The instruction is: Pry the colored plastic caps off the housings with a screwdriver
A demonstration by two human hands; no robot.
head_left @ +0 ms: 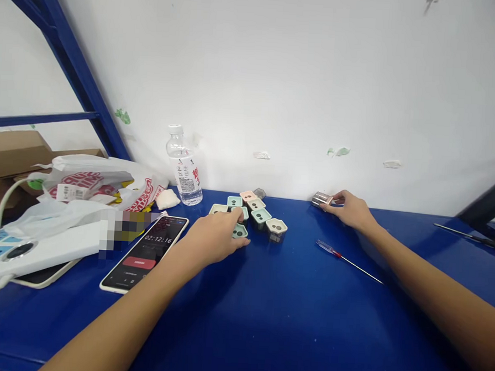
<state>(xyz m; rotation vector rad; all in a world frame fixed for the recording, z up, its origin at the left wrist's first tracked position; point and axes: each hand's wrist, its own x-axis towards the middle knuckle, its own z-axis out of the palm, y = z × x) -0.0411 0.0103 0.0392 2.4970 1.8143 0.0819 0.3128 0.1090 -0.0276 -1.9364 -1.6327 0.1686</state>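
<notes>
Several small two-holed pencil sharpeners with pastel tops and dark see-through bodies stand in a cluster near the wall. My left hand (215,233) is closed at the cluster's near side, its thumb and forefinger around a green pencil sharpener (239,231). A cream pencil sharpener (276,228) stands at the right end, and a pink one (248,196) is at the back. Farther right, my right hand (349,209) pinches the end of another pencil sharpener (321,199), which lies on its side by the wall. A screwdriver (339,255) with a clear red-and-blue handle lies nearer me.
A water bottle (184,171) stands behind my left hand. A phone (144,255) showing a timer lies beside my left forearm. Plastic bags (94,183), cardboard boxes (14,154) and a white cabled device (53,250) crowd the left. Another screwdriver (473,236) lies far right on the blue table (273,325).
</notes>
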